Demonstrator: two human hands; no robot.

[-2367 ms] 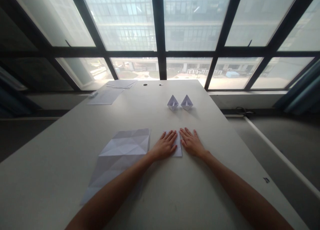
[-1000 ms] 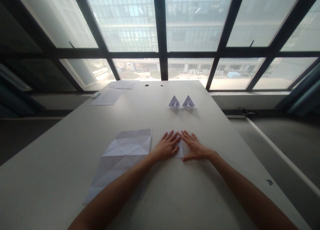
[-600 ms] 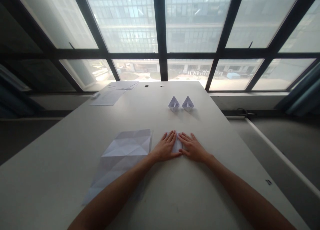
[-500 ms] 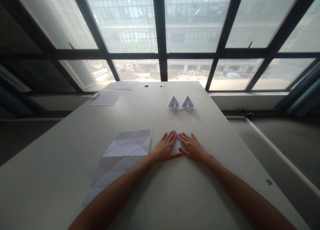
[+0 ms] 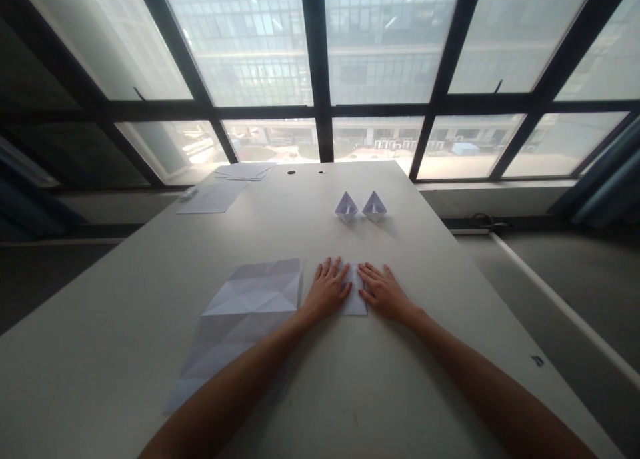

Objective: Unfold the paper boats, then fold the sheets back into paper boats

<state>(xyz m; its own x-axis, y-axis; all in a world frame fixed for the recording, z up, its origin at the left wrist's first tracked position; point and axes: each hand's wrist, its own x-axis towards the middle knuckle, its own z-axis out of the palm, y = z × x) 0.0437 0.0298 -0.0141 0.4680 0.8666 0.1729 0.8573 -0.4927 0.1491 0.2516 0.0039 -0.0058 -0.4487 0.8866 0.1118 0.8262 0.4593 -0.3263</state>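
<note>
A small folded sheet of white paper [image 5: 355, 304] lies flat on the white table between my hands. My left hand [image 5: 327, 290] rests on its left side, fingers spread. On the right edge of the paper lies my right hand [image 5: 384, 292], its fingers stretched out flat. Both hands partly cover the folded sheet, so its full outline is hidden. To the left is a larger creased sheet of paper [image 5: 250, 292], partly under my left forearm. Farther off, two folded paper boats [image 5: 347, 208] stand side by side.
At the far left of the table [image 5: 300, 232] lie several loose paper sheets [image 5: 215, 197], with a small clear item [image 5: 189, 193] beside them. Round holes [image 5: 291, 172] pierce the far end. A dark mark [image 5: 537, 361] sits near the right edge. Large windows stand beyond.
My left hand has slid left and its fingers have spread, its thumb drawing back and uncovering more of the folded paper. My right hand has barely moved.
</note>
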